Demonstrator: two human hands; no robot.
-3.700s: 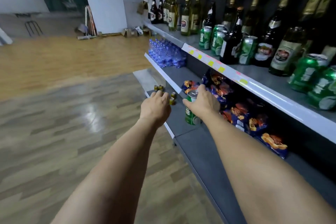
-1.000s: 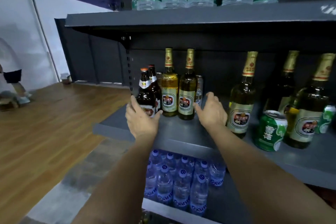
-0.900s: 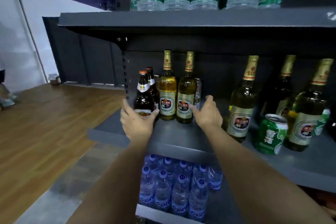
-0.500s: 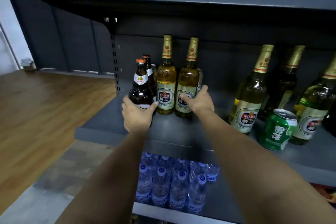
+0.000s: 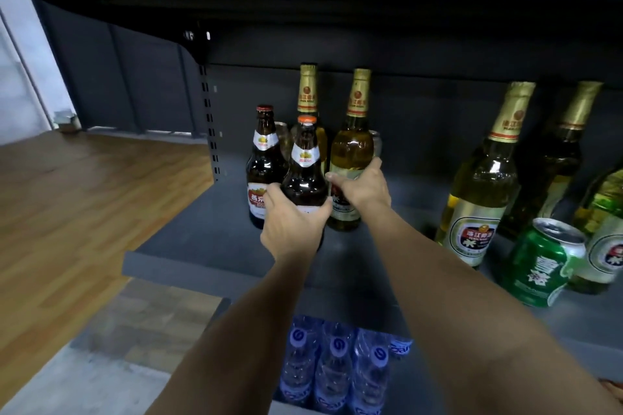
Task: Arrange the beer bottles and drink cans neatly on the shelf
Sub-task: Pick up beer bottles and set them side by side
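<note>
Both hands now grip: left hand (image 5: pixel 292 225) holds brown bottle (image 5: pixel 305 175), right hand (image 5: pixel 362 187) gold bottle (image 5: pixel 350 158); I risk clinking neighbours.

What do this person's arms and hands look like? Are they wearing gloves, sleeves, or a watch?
Both arms are bare as far as the picture shows: no sleeves in view. The left hand and right hand have no gloves, and no watch, ring or bracelet is visible. Nails look short and unpainted.
</note>
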